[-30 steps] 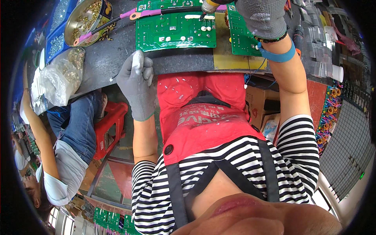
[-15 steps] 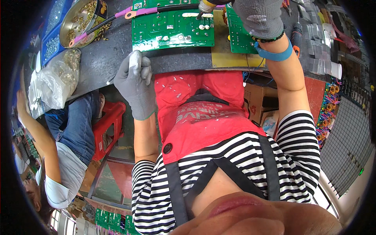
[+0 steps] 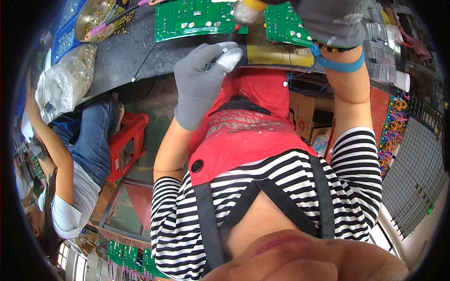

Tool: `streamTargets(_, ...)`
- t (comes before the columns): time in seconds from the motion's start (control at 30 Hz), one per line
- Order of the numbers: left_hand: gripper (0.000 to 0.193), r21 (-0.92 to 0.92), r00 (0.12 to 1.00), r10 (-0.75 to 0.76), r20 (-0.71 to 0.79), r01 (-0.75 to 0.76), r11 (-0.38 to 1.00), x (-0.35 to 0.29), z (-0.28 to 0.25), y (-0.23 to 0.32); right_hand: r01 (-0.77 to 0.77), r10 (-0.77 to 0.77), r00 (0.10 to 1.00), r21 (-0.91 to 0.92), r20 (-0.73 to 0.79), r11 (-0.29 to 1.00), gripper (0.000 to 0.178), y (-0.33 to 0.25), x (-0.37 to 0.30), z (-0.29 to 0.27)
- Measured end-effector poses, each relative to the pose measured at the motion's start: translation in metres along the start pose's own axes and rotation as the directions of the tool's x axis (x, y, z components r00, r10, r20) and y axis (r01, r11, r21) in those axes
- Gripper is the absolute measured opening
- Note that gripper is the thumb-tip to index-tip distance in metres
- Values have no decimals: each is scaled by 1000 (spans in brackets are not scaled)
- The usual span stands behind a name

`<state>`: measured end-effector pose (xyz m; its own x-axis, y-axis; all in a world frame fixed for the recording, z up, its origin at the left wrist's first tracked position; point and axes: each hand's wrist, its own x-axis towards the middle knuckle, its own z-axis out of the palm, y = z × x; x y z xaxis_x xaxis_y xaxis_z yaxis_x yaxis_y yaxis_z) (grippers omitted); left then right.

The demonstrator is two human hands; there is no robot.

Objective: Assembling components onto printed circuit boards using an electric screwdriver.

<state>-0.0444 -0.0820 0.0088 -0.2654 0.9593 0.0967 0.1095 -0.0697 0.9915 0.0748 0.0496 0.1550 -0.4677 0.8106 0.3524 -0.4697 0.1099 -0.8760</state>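
My left hand [image 3: 199, 77], in a grey glove with whitened fingertips, is closed in front of the green circuit board [image 3: 187, 18]. A small silvery screw [image 3: 225, 49] shows at its thumb and fingertips. My right hand [image 3: 333, 21], in a grey glove too, grips a yellow and grey electric screwdriver [image 3: 251, 9]; the grip itself is partly cut off by the upper edge. The tool's dark, red-marked bit points down toward the left fingertips, close to the board's near right corner. A second green circuit board [image 3: 283, 23] lies partly beneath the right hand.
A round tin [image 3: 96, 35] of small brass-coloured parts, blue bins [image 3: 63, 44] and a plastic bag [image 3: 70, 77] stand at the left. A yellow plate [image 3: 267, 55] lies at the bench edge. Another person [image 3: 77, 187] sits at the left near a red stool [image 3: 129, 145].
My left hand has risen and moved right, from the bench edge to the board's near right corner. The screwdriver has swung off the board's white parts toward it; the view has shifted slightly.
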Motion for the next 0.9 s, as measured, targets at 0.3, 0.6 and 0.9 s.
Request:
streamTargets(0.3, 17, 146, 990, 124, 72, -134, 980, 6, 14, 11, -76, 6, 975, 309, 221, 948, 68, 14, -14, -32)
streamTargets(0.6, 17, 82, 981, 153, 121, -163, 983, 14, 16, 11, -2, -61, 959, 224, 275, 975, 60, 13, -13, -48)
streamTargets(0.9, 31, -29, 988, 11, 151, -6, 1000, 18, 14, 21, -54, 15, 982, 205, 186, 977, 50, 9, -16, -37)
